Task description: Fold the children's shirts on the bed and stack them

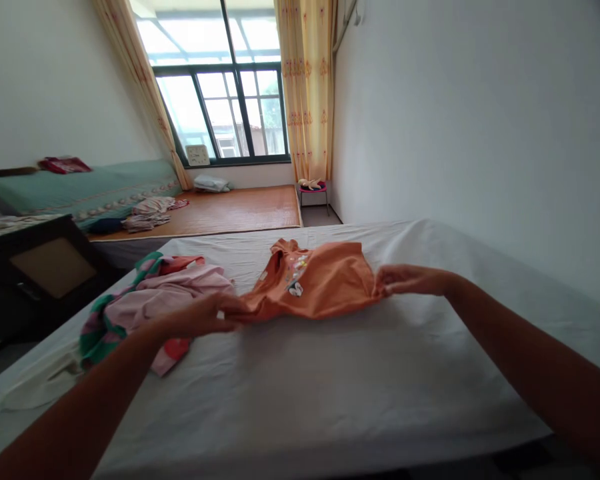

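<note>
On white bed sheet (330,373), L hand (205,317) & R hand (405,280) each pinch an edge of orange shirt (315,283), spread flat w/ no fold made yet, clothes pile (150,300) beside it untouched.

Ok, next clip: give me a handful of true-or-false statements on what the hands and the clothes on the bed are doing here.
1. Both hands pinch the orange shirt at opposite ends. True: the left hand and the right hand each have a grip on an edge.
2. The orange shirt hangs in the air, clear of the bed. False: it lies spread on the white sheet.
3. A pile of pink and green clothes lies to the left of the shirt. True.
4. The shirt is plain, with no print. False: small pictures show on its front.
5. The curtains are drawn shut over the window. False: they hang pulled to the sides.
</note>
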Motion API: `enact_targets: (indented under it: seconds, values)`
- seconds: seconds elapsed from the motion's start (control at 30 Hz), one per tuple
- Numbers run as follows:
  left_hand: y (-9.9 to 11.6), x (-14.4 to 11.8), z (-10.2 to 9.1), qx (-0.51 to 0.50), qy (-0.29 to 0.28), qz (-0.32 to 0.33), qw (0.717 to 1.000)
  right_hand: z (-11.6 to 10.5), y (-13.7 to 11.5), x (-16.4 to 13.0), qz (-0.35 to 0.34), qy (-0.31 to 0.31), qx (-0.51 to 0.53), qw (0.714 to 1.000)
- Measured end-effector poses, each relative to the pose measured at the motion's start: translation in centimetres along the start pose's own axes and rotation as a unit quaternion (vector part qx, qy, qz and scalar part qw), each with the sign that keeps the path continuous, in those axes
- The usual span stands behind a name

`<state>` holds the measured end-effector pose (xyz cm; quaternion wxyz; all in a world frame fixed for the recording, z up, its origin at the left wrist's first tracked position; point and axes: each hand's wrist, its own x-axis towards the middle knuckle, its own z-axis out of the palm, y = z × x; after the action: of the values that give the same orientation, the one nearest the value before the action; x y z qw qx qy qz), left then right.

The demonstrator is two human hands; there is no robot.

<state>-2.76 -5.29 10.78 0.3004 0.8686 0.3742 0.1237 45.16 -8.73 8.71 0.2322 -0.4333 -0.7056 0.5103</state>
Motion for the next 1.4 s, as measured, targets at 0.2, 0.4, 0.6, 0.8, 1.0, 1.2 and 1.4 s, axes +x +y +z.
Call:
enact_targets:
  seconds: [0.2, 0.4, 0.6, 0.8, 1.0, 1.2, 1.4]
  values:
    - [-2.7, 3.0, 0.5, -0.039, -0.067, -0.04, 0.996, -0.6, 1.0, 1.3, 0.019, 0.104, -0.097, 0.99]
    - [-8.4, 10.5, 1.9, 0.057, 0.139, -0.129, 0.98, -2.2, 3.1, 6.6, 0.052, 0.283, -0.166, 0.943]
    - [-10.7, 11.6, 5.4, 0.159, 0.161, -0.146, 0.963, -1.7, 7.5, 10.4, 0.104, 0.339, -0.235, 0.905]
    - [-12.2, 9.6, 3.4, 0.131, 0.118, -0.185, 0.967, -2.3, 11.2, 12.2, 0.129, 0.329, -0.358, 0.864]
    - [-11.8, 10.0, 2.5, 0.195, 0.223, -0.154, 0.943, -2.6, 12.0, 12.2, 0.113, 0.33, -0.387, 0.854]
    - [-13.0, 15.7, 2.7, 0.222, 0.207, -0.179, 0.936, -1.6, 12.2, 11.8, 0.1, 0.324, -0.436, 0.833]
    - [-16.1, 18.2, 1.8, 0.21, 0.217, -0.21, 0.93, -2.0, 13.3, 12.0, 0.082, 0.329, -0.444, 0.829]
